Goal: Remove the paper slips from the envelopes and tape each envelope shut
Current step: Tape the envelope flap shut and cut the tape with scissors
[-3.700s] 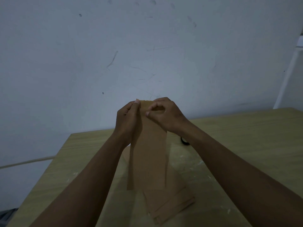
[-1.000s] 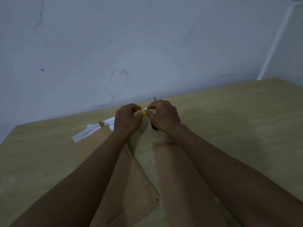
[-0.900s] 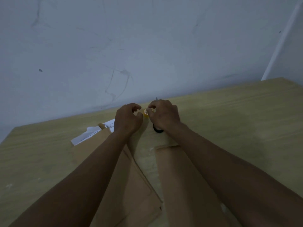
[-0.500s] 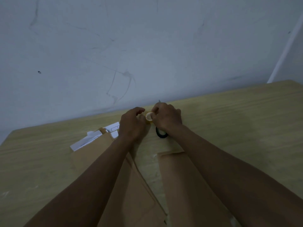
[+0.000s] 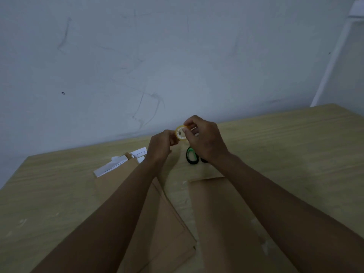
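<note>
A small yellow tape roll (image 5: 180,133) is raised a little above the table, pinched between my right hand (image 5: 204,139) and my left hand (image 5: 160,147). My right fingers grip its rim; my left fingers touch its left side. One brown envelope (image 5: 222,217) lies flat under my right forearm. More brown envelopes (image 5: 157,229) lie stacked under my left forearm. White paper slips (image 5: 118,164) lie at the far end of that stack, partly tucked under an envelope edge.
Scissors with black and green handles (image 5: 192,157) lie on the wooden table (image 5: 295,154) just below my right hand. A grey wall (image 5: 177,66) stands right behind the table's far edge. A white post (image 5: 332,62) stands at the right.
Both hands, which earlier held up an envelope, now hold the tape roll and have lifted it slightly off the table. The scissors handles have come into view beneath my right hand.
</note>
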